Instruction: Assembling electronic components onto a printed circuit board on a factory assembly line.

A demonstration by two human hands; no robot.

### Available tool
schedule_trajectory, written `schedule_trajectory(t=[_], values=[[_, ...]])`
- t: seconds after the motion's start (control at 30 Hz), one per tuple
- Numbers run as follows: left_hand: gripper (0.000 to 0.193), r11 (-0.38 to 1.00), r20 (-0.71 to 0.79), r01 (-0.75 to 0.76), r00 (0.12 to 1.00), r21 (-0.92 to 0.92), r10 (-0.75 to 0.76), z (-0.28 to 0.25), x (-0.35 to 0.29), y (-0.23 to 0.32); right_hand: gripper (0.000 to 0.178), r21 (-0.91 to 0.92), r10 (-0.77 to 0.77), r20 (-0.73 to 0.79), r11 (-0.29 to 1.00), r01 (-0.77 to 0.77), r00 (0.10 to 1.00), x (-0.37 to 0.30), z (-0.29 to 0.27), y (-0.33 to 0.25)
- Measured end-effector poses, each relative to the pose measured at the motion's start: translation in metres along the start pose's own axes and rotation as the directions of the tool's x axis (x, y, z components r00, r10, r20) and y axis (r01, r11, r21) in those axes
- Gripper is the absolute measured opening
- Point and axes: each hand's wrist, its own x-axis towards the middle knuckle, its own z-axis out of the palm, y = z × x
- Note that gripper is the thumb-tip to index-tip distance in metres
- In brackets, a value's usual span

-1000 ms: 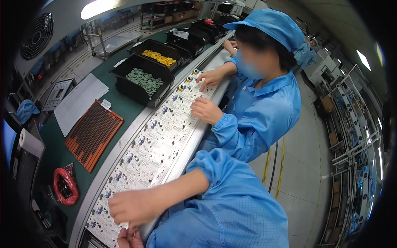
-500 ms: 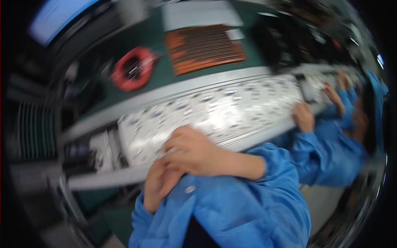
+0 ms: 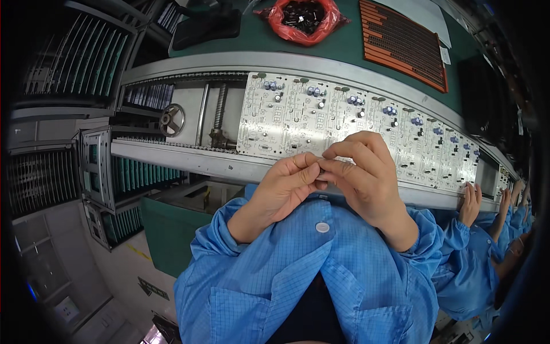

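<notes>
The left hand (image 3: 286, 189) and right hand (image 3: 366, 178) touch at the fingertips; I can't tell if they grip anything. White boards (image 3: 338, 117) lie just past them. Farther back, a red bag (image 3: 279, 26) holds little black bits (image 3: 303, 16).

This is an electronics factory, at a hand-assembly line: a long row of white printed circuit boards dotted with small blue and black components (image 3: 298, 123) lies between the grey metal rails of a conveyor (image 3: 189, 64), which has a spoked metal handwheel (image 3: 172, 120) and a threaded steel shaft (image 3: 220, 109). On the green-topped workbench (image 3: 350, 60) sit a red plastic bag of small black parts (image 3: 326, 35) and a flat orange holder with dark strips in rows (image 3: 404, 49). Dark slotted racks of upright green panels (image 3: 94, 60) stand at the left, and a co-worker in a blue work jacket (image 3: 467, 272) sits farther along the line.
</notes>
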Motion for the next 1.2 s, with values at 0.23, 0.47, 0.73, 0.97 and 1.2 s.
schedule_trajectory(t=[0.23,0.47,0.73,0.97,1.2], values=[[0.021,1.0,-0.046,0.017,0.999,-0.012,-0.017,-0.002,0.001,-0.004,0.032,0.027,0.07,0.011,0.997,-0.071,0.997,-0.005,0.0,-0.005],[0.024,1.0,-0.108,0.005,0.994,0.021,-0.003,-0.002,-0.001,-0.009,0.031,0.103,0.068,0.066,0.992,-0.075,0.996,-0.006,-0.005,-0.003],[0.034,0.03,0.033,-0.082,0.676,0.996,0.736,0.001,-0.014,0.024,0.023,0.271,0.085,-0.028,0.96,-0.074,0.996,-0.014,-0.008,0.009],[0.042,-0.01,-0.173,0.286,0.605,0.958,0.777,-0.039,-0.023,0.037,0.022,0.356,0.096,0.002,0.93,-0.091,0.995,-0.024,0.008,0.003],[0.041,0.052,-0.209,0.239,0.703,0.97,0.679,-0.035,-0.02,0.052,0.022,0.4,0.126,0.005,0.909,-0.117,0.992,-0.016,0.028,-0.004]])
